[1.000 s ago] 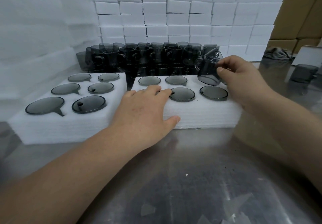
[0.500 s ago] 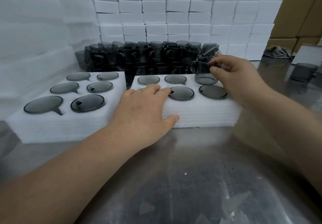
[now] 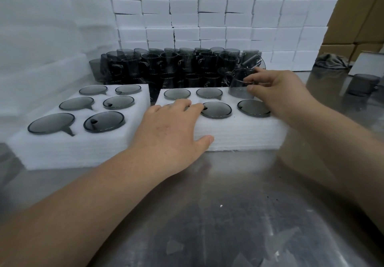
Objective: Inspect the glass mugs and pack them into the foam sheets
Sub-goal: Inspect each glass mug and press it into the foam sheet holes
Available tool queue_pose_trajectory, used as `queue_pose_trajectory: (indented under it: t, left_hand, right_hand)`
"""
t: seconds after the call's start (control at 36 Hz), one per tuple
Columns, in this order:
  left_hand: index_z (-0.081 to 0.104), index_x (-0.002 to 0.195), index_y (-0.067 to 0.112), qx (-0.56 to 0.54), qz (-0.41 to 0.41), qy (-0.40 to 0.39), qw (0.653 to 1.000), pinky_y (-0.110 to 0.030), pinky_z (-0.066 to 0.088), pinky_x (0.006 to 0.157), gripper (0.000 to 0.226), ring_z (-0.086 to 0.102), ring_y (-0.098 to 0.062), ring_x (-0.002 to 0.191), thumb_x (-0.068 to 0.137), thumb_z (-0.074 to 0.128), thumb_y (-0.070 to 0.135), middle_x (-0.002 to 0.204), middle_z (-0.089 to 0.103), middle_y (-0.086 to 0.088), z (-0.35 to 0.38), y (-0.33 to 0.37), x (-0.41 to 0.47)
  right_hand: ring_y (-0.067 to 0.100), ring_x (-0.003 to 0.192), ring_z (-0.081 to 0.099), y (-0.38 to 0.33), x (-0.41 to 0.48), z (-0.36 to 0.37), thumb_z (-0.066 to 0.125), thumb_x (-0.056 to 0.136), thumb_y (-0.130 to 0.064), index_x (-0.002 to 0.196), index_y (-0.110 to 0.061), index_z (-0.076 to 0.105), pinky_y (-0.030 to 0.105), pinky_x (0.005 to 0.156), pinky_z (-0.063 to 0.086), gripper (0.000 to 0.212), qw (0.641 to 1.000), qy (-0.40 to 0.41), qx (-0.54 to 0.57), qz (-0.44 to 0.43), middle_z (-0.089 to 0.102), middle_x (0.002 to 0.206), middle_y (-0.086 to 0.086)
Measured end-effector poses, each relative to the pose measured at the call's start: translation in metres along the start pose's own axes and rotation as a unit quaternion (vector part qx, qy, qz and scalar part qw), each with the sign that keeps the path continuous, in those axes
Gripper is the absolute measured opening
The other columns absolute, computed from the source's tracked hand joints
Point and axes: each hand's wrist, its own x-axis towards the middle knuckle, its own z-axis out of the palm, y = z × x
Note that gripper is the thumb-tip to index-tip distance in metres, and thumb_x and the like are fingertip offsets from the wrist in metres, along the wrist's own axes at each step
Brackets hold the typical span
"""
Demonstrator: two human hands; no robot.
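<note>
- The foam block (image 3: 239, 133) under both hands lies on the steel table (image 3: 228, 214). Every place below is given from this block.
- The left hand (image 3: 172, 133) lies flat on the block's near left corner. Its fingers are straight on the top and its thumb is against the front edge, pressing rather than gripping.
- The right hand (image 3: 278, 92) reaches over the block's far right corner and pinches the rim of a smoky glass mug (image 3: 239, 86), thumb on the near side and forefinger on the far side.
- That mug stands upright, mouth up, at the block's far right pocket. How deep it sits in the pocket cannot be told.
- Four dark round mugs show in the block's other pockets, sunk level with the top. The near left pocket is mostly hidden under the left hand.
- Just left of the block lies a second foam block (image 3: 62, 150) with all six pockets filled.
- Behind the block stands a crowded pile of mugs (image 3: 166, 65), and behind those a wall of white boxes (image 3: 207, 17).
- Right of the block a lone mug (image 3: 362, 85) stands on the table, well apart.
- Farther back on that side lies a grey cloth (image 3: 330, 61) below brown cartons (image 3: 357, 17).
</note>
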Motion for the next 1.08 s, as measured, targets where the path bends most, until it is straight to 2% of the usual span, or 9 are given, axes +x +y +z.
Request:
queue_pose_trajectory:
  t: [0.08, 0.22, 0.39, 0.47, 0.56, 0.69, 0.75, 0.86, 1.08]
  left_hand:
    - [0.026, 0.142, 0.032, 0.000, -0.002, -0.001, 1.000, -0.031, 0.020, 0.103, 0.073, 0.039, -0.014, 0.123, 0.075, 0.029, 0.061, 0.146, 0.030, 0.012, 0.0000, 0.0004, 0.0002]
    - [0.027, 0.142, 0.032, 0.001, 0.000, 0.000, 1.000, -0.031, 0.020, 0.103, 0.070, 0.039, -0.014, 0.123, 0.078, 0.032, 0.061, 0.146, 0.030, 0.011, 0.0002, -0.0001, 0.0006]
    - [0.027, 0.141, 0.032, 0.002, 0.002, -0.002, 1.000, -0.031, 0.021, 0.103, 0.070, 0.040, -0.014, 0.123, 0.078, 0.032, 0.061, 0.145, 0.031, 0.011, 0.0008, -0.0005, 0.0003]
    - [0.027, 0.141, 0.031, 0.004, 0.004, -0.002, 1.000, -0.031, 0.021, 0.103, 0.072, 0.039, -0.014, 0.123, 0.076, 0.030, 0.061, 0.145, 0.031, 0.011, 0.0004, -0.0009, 0.0000]
    - [0.027, 0.141, 0.031, 0.001, 0.004, -0.001, 1.000, -0.031, 0.021, 0.104, 0.072, 0.039, -0.014, 0.124, 0.076, 0.028, 0.062, 0.145, 0.031, 0.011, 0.0005, -0.0007, -0.0003]
    - [0.027, 0.141, 0.032, 0.002, 0.003, 0.001, 1.000, -0.032, 0.022, 0.103, 0.075, 0.040, -0.014, 0.123, 0.073, 0.025, 0.062, 0.145, 0.032, 0.011, 0.0003, -0.0007, -0.0003]
    - [0.027, 0.141, 0.032, 0.004, 0.003, 0.000, 1.000, -0.032, 0.022, 0.103, 0.075, 0.040, -0.013, 0.124, 0.073, 0.025, 0.062, 0.145, 0.032, 0.011, 0.0007, -0.0008, -0.0002]
    - [0.028, 0.141, 0.032, 0.004, 0.002, 0.000, 1.000, -0.032, 0.021, 0.104, 0.076, 0.039, -0.013, 0.124, 0.071, 0.024, 0.063, 0.146, 0.031, 0.011, 0.0009, -0.0010, 0.0002]
    - [0.028, 0.141, 0.031, 0.004, 0.002, 0.001, 1.000, -0.031, 0.021, 0.103, 0.076, 0.039, -0.014, 0.124, 0.072, 0.024, 0.063, 0.145, 0.032, 0.010, 0.0003, -0.0006, 0.0000]
  right_hand:
    - [-0.008, 0.092, 0.048, 0.0035, 0.0031, -0.0002, 0.061, 0.088, -0.019, 0.107, -0.029, 0.066, -0.009, 0.059, 0.029, 0.022, 1.000, -0.004, -0.028, 0.008, 0.050, 0.130, -0.012]
    - [-0.004, 0.064, 0.048, 0.0037, 0.0026, -0.0021, 0.058, 0.090, -0.022, 0.112, -0.029, 0.063, 0.000, 0.043, 0.030, 0.024, 0.998, -0.008, -0.060, 0.015, 0.059, 0.092, -0.008]
    - [0.015, 0.085, 0.058, 0.0006, 0.0008, -0.0018, 0.056, 0.090, -0.024, 0.084, -0.032, 0.060, 0.017, 0.058, 0.035, 0.011, 0.995, -0.018, -0.094, 0.012, 0.056, 0.125, -0.007]
    - [0.012, 0.074, 0.061, -0.0008, -0.0004, -0.0018, 0.054, 0.091, -0.023, 0.078, -0.031, 0.059, 0.020, 0.051, 0.038, 0.016, 0.996, -0.001, -0.089, 0.003, 0.065, 0.102, 0.001]
    - [-0.002, 0.051, 0.046, 0.0000, -0.0005, -0.0018, 0.052, 0.091, -0.025, 0.082, -0.030, 0.060, 0.006, 0.041, 0.029, 0.013, 0.995, 0.012, -0.098, 0.006, 0.057, 0.073, -0.015]
    - [0.003, 0.083, 0.048, -0.0028, -0.0022, -0.0029, 0.056, 0.090, -0.026, 0.086, -0.028, 0.067, 0.017, 0.066, 0.031, 0.011, 0.991, 0.024, -0.130, -0.034, 0.054, 0.094, -0.012]
    - [0.000, 0.091, 0.046, -0.0042, -0.0026, -0.0037, 0.058, 0.088, -0.028, 0.088, -0.029, 0.069, 0.013, 0.067, 0.027, 0.011, 0.988, 0.027, -0.145, -0.044, 0.051, 0.100, -0.011]
    - [0.003, 0.081, 0.049, -0.0042, -0.0018, -0.0023, 0.065, 0.083, -0.033, 0.084, -0.032, 0.063, 0.012, 0.062, 0.029, 0.002, 0.987, 0.043, -0.148, -0.043, 0.049, 0.099, -0.010]
    - [0.008, 0.074, 0.053, -0.0045, -0.0023, -0.0012, 0.062, 0.085, -0.034, 0.077, -0.030, 0.058, 0.021, 0.062, 0.033, 0.010, 0.987, 0.039, -0.157, -0.026, 0.058, 0.093, -0.002]
